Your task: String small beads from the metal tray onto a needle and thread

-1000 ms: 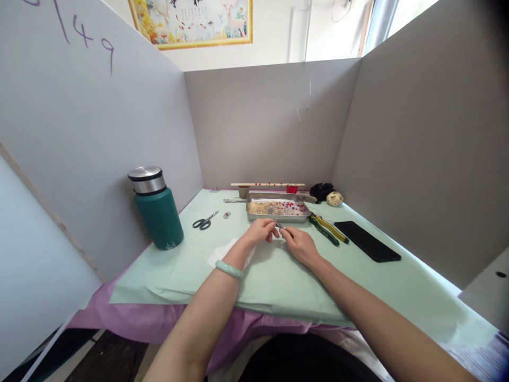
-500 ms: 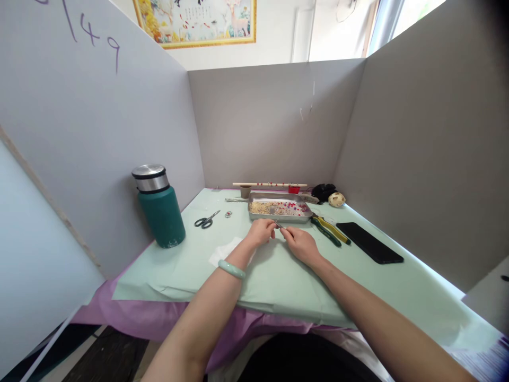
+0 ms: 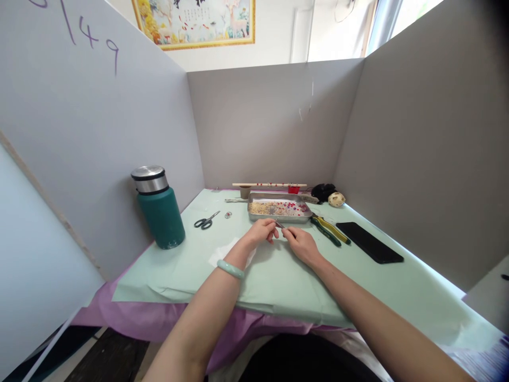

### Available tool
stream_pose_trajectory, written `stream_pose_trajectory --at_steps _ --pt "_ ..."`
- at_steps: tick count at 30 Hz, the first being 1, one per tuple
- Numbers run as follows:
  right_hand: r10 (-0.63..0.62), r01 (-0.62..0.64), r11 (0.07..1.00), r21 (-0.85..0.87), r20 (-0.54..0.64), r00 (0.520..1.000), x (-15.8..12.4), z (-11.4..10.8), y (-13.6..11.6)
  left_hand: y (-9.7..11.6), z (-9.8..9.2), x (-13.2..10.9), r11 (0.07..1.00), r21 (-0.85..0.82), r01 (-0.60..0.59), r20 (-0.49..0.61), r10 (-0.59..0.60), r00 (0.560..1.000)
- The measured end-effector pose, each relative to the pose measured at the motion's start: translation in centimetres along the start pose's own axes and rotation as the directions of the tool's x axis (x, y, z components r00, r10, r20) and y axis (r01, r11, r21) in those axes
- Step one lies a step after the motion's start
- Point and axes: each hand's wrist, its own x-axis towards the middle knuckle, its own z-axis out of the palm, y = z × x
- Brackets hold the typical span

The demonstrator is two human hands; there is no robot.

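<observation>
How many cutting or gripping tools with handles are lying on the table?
2. The scissors lie left of the metal tray, near the green flask. The pliers lie right of the tray, beside the black phone. The hands may hide something smaller.

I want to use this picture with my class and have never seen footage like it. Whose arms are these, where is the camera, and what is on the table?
The camera sits on a person's head and looks down, so both arms are that person's own. The left hand, with a green bangle on its wrist, and the right hand meet over a small thin metal piece; what it is I cannot tell. They work on a pale green sheet inside grey partitions. Beyond them lies a metal tray of beads. Scissors and a green flask are to the left, pliers and a black phone to the right.
</observation>
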Motion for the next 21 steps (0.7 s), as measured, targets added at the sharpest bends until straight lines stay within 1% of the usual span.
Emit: stream_pose_trajectory --at_steps 4,8,12,15,18,21 --pt "-0.004 0.004 1.000 0.001 0.001 1.000 -0.01 -0.03 0.02 -0.14 0.02 0.11 1.000 0.013 0.012 -0.002 -0.012 1.000" --pt "-0.006 0.006 1.000 -0.012 0.009 1.000 0.02 -0.07 -0.06 -0.45 -0.06 0.33 0.995 0.087 0.042 -0.020 -0.040 0.999" --pt "0.002 -0.002 0.999 -0.050 0.010 1.000 -0.04 0.06 -0.40 -0.56 -0.33 0.29 0.975 0.195 0.110 -0.048 -0.103 0.994" --pt "0.013 -0.013 0.997 -0.080 0.000 1.000 -0.07 0.23 -0.68 -0.42 -0.39 0.09 0.958 0.241 0.156 -0.068 -0.144 0.987" --pt "0.027 -0.028 0.995 -0.092 -0.007 1.000 -0.02 0.33 -0.72 -0.36 -0.22 0.02 0.956 0.243 0.162 -0.083 -0.146 0.986" --pt "0.039 -0.040 0.996 -0.081 -0.010 0.999 0.08 0.31 -0.49 -0.37 0.01 0.15 0.970 0.204 0.132 -0.079 -0.118 0.990"
